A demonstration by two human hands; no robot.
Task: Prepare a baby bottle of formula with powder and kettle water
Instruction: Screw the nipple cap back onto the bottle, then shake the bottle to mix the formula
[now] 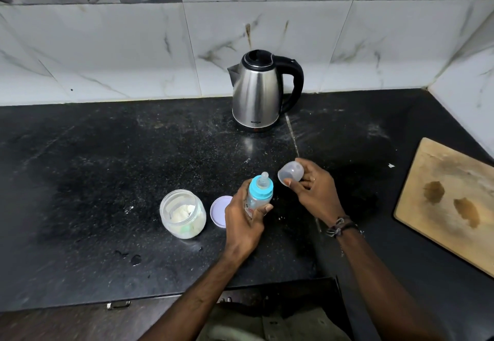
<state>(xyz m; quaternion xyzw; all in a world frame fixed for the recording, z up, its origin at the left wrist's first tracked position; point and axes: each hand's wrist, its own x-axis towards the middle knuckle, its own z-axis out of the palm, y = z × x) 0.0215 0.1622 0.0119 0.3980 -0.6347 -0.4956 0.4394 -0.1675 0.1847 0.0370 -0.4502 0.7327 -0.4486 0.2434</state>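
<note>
My left hand [244,219] grips a small baby bottle [259,193] with a blue collar and clear teat, tilted a little to the right above the black counter [107,153]. Just right of it, my right hand [314,189] pinches the bottle's clear dome cap [290,173], held apart from the teat. An open clear jar [183,213] with white formula powder stands left of the bottle. Its pale lilac lid [219,211] lies flat between the jar and my left hand. A steel kettle [258,92] with a black handle stands at the back, lid closed.
A worn wooden cutting board [446,204] lies at the right edge of the counter. White marble tiles form the back wall and the right corner. Powder specks and small water drops dot the counter near the jar. A drawer front runs below the counter's front edge.
</note>
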